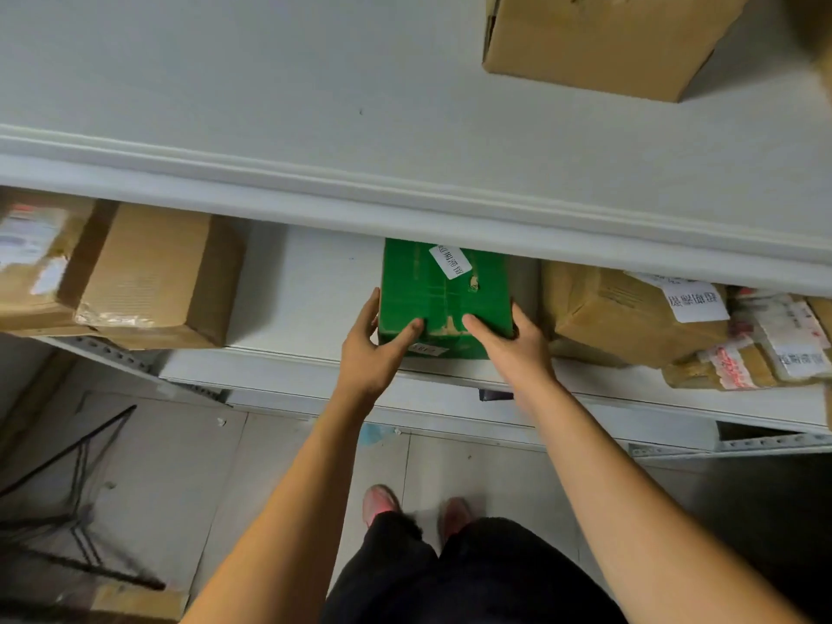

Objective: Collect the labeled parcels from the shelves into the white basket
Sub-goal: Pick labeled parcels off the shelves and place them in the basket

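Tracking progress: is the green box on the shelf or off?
On the shelf: the green box rests there, gripped by left hand and right hand.

Flat, soft light, dimmer under the upper shelf (pixel 405 128). Its edge bows; the taped box (pixel 36 258) at nine o'clock blurs.

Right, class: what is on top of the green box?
A white label and the thumbs of the left hand and right hand. The shelf above hides the far end of the green box.
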